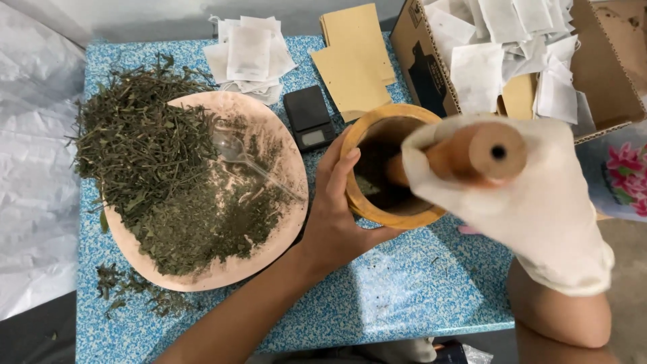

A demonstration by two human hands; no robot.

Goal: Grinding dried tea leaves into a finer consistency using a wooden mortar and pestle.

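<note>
My gloved right hand [532, 202] is wrapped tight around the wooden pestle [472, 154]; my bare left hand [337, 216] cups the wooden mortar [391, 168] on the blue table [404, 290]. Both feel stiff, fairly heavy. The pestle's tip and the contents, probably crushed leaves, are hidden in shadow.

Left hand [335, 209], centre frame: bare, forearm unsleeved. Right hand [519, 195], right of frame: loose white fabric glove, wrinkled, cuff ending at wrist; forearm bare.

Blue speckled table [404, 296], herb tray [269, 259], mortar [360, 202], scale [309, 116]
</note>
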